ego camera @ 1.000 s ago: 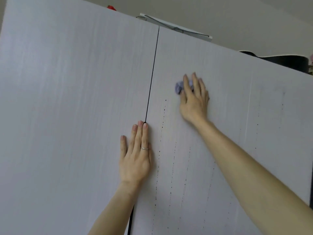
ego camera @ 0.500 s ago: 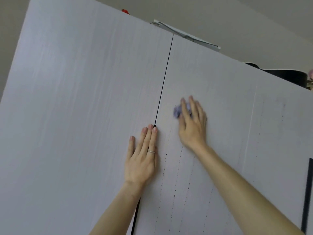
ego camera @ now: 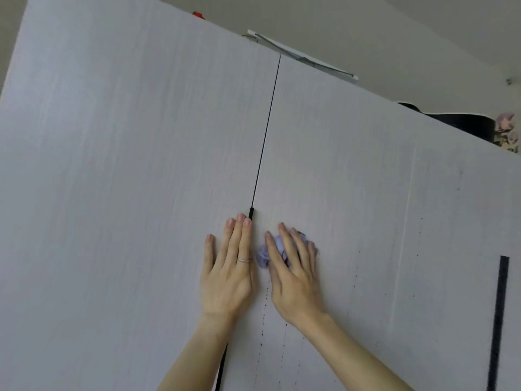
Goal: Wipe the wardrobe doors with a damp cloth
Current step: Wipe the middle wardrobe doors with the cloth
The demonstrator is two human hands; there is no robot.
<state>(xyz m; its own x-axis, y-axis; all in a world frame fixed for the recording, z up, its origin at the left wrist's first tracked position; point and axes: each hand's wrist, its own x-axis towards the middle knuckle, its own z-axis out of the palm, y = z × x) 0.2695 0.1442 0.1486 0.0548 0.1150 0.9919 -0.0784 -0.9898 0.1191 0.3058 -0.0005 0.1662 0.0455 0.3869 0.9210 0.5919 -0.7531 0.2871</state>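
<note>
Two pale grey wood-grain wardrobe doors fill the view, the left door point(ego camera: 127, 179) and the right door point(ego camera: 338, 165), split by a thin dark gap. My left hand point(ego camera: 229, 270) lies flat and open on the left door, its fingertips beside the gap, a ring on one finger. My right hand point(ego camera: 293, 273) presses a crumpled lilac cloth point(ego camera: 263, 253) against the right door just right of the gap. Most of the cloth is hidden under the fingers. Dotted trails of dark droplets run down the right door below and right of the cloth.
A flat white item with a wire hanger point(ego camera: 301, 56) lies on top of the wardrobe. A small red object point(ego camera: 198, 14) peeks over the top edge. A black object point(ego camera: 462, 121) and some floral fabric point(ego camera: 507, 131) sit at the upper right. A dark vertical strip point(ego camera: 499, 320) marks the right door's edge.
My right hand has slid the cloth down and to the left on the right door, ending close beside my left hand. The left hand has stayed flat at the gap.
</note>
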